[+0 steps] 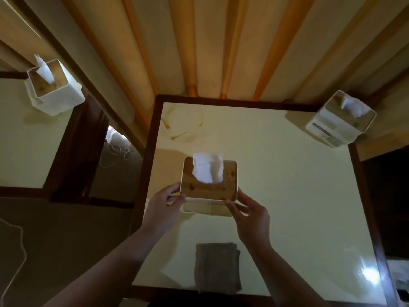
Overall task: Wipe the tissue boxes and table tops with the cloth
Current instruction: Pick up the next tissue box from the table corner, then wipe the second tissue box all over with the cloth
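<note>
A white tissue box with a wooden lid [209,187] sits in the middle of the cream table top [287,196], a tissue sticking out of its slot. My left hand [162,209] grips its near left corner and my right hand [251,214] grips its near right corner. A folded grey cloth [217,268] lies flat near the table's front edge, between my forearms, touched by neither hand. A second tissue box [339,120] stands at the far right corner. A third tissue box [54,85] stands on the neighbouring table [24,147] at the left.
Dark wooden frames edge both tables. A padded, ribbed bench back [210,45] rises behind them. A gap with carpet and a white cord [112,151] separates the two tables. Faint ring marks [183,122] show at the far left of the middle table.
</note>
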Demonstrator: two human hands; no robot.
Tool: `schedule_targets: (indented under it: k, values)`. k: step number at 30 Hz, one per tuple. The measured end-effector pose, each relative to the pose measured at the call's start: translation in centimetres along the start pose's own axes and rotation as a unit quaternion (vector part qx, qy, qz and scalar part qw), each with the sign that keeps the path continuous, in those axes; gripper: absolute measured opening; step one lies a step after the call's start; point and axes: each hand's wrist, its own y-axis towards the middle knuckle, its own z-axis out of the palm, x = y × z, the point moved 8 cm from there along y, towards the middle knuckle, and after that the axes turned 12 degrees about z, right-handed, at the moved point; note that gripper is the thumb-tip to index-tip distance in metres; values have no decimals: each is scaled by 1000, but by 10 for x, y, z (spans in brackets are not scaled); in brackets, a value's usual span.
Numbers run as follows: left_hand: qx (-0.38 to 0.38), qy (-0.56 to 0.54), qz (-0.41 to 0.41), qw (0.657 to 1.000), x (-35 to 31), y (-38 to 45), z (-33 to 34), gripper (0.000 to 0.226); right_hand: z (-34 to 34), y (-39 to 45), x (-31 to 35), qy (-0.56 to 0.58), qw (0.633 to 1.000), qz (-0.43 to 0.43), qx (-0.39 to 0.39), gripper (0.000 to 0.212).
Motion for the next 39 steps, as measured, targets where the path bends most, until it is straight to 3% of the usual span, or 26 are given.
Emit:
schedule_targets:
  k: [12,16,20,23,25,28,34,39]
  values:
    - [14,26,-32,999,33,-32,29,40,-4,-9,-48,-69,997,12,22,54]
    - [-7,21,-61,998,40,-43,30,34,-10,-4,-65,-246,966,27,77,76]
    - [-56,24,-101,993,73,-86,45,25,-23,-16,-92,-351,931,23,99,51]
    - [8,76,-133,988,98,-116,76,9,-16,-34,-112,-442,886,-25,138,38]
    - [50,115,-140,982,108,-128,95,5,-8,-44,-121,-494,855,-61,145,44]
    - [49,125,-151,979,110,-128,110,17,2,-49,-127,-519,837,-91,146,59]
    - [50,46,-249,966,118,-109,124,20,3,-44,-140,-528,834,-85,132,63]
    - [138,85,-143,976,108,-99,126,21,2,-45,-142,-517,844,-86,115,63]
